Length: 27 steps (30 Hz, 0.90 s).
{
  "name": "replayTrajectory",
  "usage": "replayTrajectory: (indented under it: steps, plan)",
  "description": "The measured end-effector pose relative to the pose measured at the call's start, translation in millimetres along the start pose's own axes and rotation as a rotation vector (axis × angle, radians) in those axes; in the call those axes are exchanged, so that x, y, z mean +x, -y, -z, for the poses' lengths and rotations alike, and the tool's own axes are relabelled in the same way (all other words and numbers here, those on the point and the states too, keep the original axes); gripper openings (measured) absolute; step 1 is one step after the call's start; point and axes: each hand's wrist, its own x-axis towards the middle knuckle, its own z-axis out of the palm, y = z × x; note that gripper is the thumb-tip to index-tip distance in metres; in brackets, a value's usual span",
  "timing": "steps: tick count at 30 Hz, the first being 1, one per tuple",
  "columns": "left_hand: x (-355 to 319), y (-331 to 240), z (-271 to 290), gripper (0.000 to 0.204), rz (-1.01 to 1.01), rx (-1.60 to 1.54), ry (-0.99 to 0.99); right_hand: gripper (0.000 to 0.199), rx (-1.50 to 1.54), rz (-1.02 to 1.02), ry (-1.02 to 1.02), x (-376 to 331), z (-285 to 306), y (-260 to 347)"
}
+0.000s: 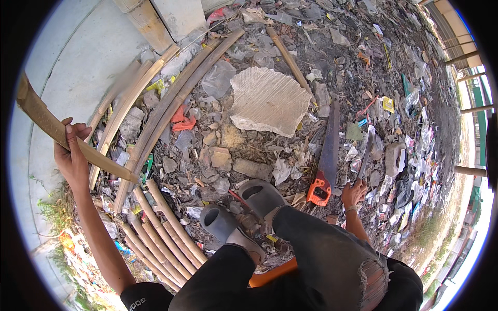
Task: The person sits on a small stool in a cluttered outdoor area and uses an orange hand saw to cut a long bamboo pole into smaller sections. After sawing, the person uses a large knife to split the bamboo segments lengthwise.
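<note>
My left hand [72, 155] grips a split bamboo strip [57, 129] and holds it raised at the left, its lower end near the bamboo pile. My right hand [354, 193] is closed on the handle of a long knife [365, 155] whose blade points away over the littered ground. Just left of that hand, a hand saw [327, 155] with an orange handle lies on the ground. Several short bamboo lengths [161, 233] lie side by side below my left arm. My feet in grey clogs [238, 207] rest between the two hands.
Long bamboo strips [171, 98] lean across the ground toward a concrete wall [88, 62]. A flat broken slab [267, 101] lies ahead among stones, plastic scraps and litter. An orange seat edge [272, 272] shows under my legs. Fence posts [469, 109] stand at the right.
</note>
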Motion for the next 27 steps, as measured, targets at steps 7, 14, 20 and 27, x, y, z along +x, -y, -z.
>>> replayTrajectory:
  steps: [7,14,20,27]
  plan:
    - [-47,-34,-38,0.034,-0.015,0.035,0.029,0.056,-0.144,-0.184,0.240,-5,-32,-74]
    - [-90,-66,-38,0.031,0.060,-0.060,0.171,0.054,-0.047,-0.126,0.460,2,-29,-61]
    - [-136,-51,-65,0.051,0.155,0.054,0.041,0.053,-0.017,-0.120,0.438,29,-11,-101]
    - [-89,-178,-9,0.076,-0.083,-0.346,-0.334,0.053,0.302,0.002,0.248,65,44,-146]
